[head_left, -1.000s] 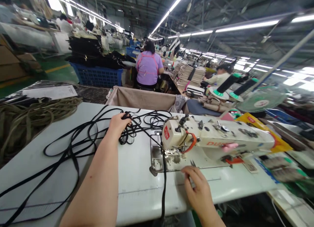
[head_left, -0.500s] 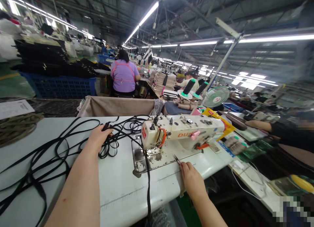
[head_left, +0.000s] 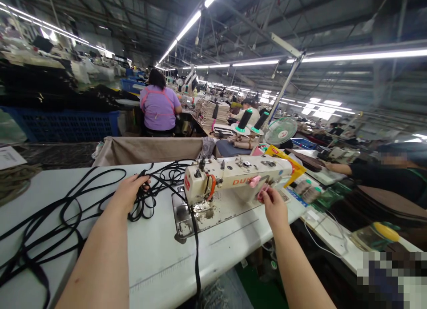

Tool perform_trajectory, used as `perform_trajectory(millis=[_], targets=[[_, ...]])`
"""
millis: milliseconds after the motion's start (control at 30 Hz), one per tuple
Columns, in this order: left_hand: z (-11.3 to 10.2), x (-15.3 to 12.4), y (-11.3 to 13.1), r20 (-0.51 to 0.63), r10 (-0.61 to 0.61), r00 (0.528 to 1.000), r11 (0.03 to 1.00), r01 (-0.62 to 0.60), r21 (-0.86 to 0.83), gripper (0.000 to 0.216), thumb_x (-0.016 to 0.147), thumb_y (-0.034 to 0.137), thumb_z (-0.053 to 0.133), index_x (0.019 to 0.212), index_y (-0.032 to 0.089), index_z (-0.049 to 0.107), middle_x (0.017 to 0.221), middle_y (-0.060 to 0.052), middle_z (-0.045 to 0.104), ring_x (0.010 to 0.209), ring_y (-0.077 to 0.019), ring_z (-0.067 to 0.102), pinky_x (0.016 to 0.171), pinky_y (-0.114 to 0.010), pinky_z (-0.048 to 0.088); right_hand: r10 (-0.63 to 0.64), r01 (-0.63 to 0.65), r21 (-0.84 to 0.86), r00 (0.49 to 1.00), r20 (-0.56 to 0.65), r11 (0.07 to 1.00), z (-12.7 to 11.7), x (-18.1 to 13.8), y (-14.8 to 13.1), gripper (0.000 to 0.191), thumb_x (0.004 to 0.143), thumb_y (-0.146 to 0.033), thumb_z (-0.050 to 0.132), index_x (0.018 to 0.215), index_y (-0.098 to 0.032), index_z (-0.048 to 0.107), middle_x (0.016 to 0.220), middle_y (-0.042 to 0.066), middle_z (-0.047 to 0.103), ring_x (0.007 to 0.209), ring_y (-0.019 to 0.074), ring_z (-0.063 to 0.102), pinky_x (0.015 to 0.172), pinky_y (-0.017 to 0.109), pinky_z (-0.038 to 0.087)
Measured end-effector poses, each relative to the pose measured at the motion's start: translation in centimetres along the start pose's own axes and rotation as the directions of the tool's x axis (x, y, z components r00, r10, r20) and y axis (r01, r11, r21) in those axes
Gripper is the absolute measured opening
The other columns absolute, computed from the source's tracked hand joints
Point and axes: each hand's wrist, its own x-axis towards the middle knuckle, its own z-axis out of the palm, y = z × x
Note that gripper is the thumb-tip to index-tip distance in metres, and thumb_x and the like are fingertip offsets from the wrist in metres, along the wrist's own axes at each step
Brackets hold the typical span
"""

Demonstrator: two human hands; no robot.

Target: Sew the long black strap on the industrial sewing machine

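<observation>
Factory hall, long and lit by ceiling strip lights, held rows of sewing stations; a person in a purple top (head_left: 159,109) sat at a station ahead with their back to the camera. A white worktable (head_left: 160,251) filled the foreground. On it stood a cream sewing machine (head_left: 233,178), near the right end. Black strap (head_left: 66,211) lay in loose loops across the table's left half, and one run passed under the machine's needle end and over the near edge. The left hand (head_left: 128,193) was clenched around a bunch of this strap, just left of the machine. The right hand (head_left: 275,206) had its fingertips bunched against a small pink part (head_left: 262,194) on the machine's front; whether it gripped that part could not be determined.
</observation>
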Motion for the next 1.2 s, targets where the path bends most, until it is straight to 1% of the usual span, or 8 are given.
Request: perform_trajectory(millis=[133,333,467,567,667,900,1067,1200], targets=[[0.5,-0.5,0.4,0.061,-0.068,0.996,0.979,0.079,-0.189,0.035,0.062,0.042,0.083,0.082,0.015,0.072,0.080,-0.006,0.072,0.062,-0.0158,0.058,0.053,-0.025,0.046,0.024,-0.025,0.013,0.999,0.041,1.000,0.0,-0.5,0.4,0.050,0.094,-0.066,0.051,0.108,-0.020,0.066,0.091,0.012,0.078,0.076,0.0278,0.077,0.072,0.042,0.065],[1.2,-0.8,1.0,0.064,-0.135,0.989,0.920,0.149,-0.362,0.014,0.079,0.024,0.072,0.088,0.012,0.069,0.077,-0.007,0.069,0.059,-0.0158,0.061,0.045,-0.022,0.041,-0.120,0.125,-0.007,0.962,0.247,0.992,0.9,-11.5,-0.9,0.036,0.092,-0.047,0.065,0.118,-0.022,0.073,0.107,0.010,0.076,0.096,0.0282,0.074,0.092,0.045,0.064],[1.8,-0.8,1.1,0.028,-0.183,0.983,0.885,0.177,-0.431,0.006,0.089,0.015,0.063,0.086,0.011,0.066,0.074,-0.007,0.067,0.054,-0.0137,0.058,0.044,-0.021,0.041,-0.464,0.540,0.017,0.706,0.535,0.841,2.6,-17.6,-2.6,0.063,0.095,-0.021,0.060,0.158,-0.028,0.051,0.157,0.013,0.053,0.143,0.0308,0.055,0.117,0.052,0.052],[1.9,-0.7,1.0,0.004,-0.212,0.977,0.849,0.186,-0.495,0.011,0.091,0.010,0.057,0.084,0.011,0.065,0.074,-0.007,0.066,0.056,-0.0130,0.059,0.044,-0.021,0.041,-0.553,0.676,0.044,0.563,0.614,0.736,4.5,-19.5,-4.0,0.085,0.085,-0.005,0.060,0.165,-0.027,0.040,0.167,0.014,0.040,0.153,0.0343,0.042,0.122,0.058,0.047],[1.6,-0.6,0.9,0.003,-0.209,0.978,0.838,0.181,-0.515,0.013,0.091,0.008,0.055,0.082,0.011,0.064,0.073,-0.007,0.065,0.057,-0.0136,0.058,0.044,-0.021,0.041,-0.606,0.744,0.090,0.461,0.649,0.662,6.2,-20.6,-5.1,0.081,0.086,-0.005,0.068,0.161,-0.025,0.044,0.164,0.016,0.044,0.151,0.0367,0.043,0.122,0.063,0.046],[1.6,-0.9,0.4,0.020,-0.078,0.997,0.934,0.080,-0.348,0.003,0.082,0.013,0.070,0.082,0.011,0.068,0.079,-0.007,0.069,0.064,-0.0153,0.062,0.056,-0.024,0.050,-0.733,0.776,0.184,0.450,0.510,0.604,6.7,-21.0,-6.0,0.030,0.104,-0.024,0.069,0.133,-0.020,0.063,0.136,0.015,0.066,0.130,0.0286,0.061,0.110,0.051,0.059],[1.9,-0.9,-0.3,0.062,-0.102,0.993,0.968,0.114,-0.224,0.009,0.077,0.018,0.074,0.081,0.013,0.069,0.075,-0.006,0.069,0.063,-0.0172,0.063,0.061,-0.027,0.050,-0.730,0.801,0.213,0.356,0.583,0.560,6.2,-19.7,-6.2,0.035,0.107,-0.017,0.058,0.142,-0.017,0.060,0.144,0.015,0.065,0.138,0.0271,0.058,0.114,0.047,0.056],[1.6,-0.6,-0.7,0.043,-0.118,0.992,0.988,0.122,-0.094,0.014,0.074,0.024,0.075,0.082,0.013,0.071,0.076,-0.007,0.072,0.064,-0.0190,0.064,0.063,-0.028,0.048,-0.768,0.826,0.194,0.369,0.524,0.529,7.0,-20.2,-5.7,0.039,0.106,-0.010,0.049,0.143,-0.018,0.059,0.143,0.015,0.067,0.139,0.0285,0.058,0.112,0.050,0.056]])
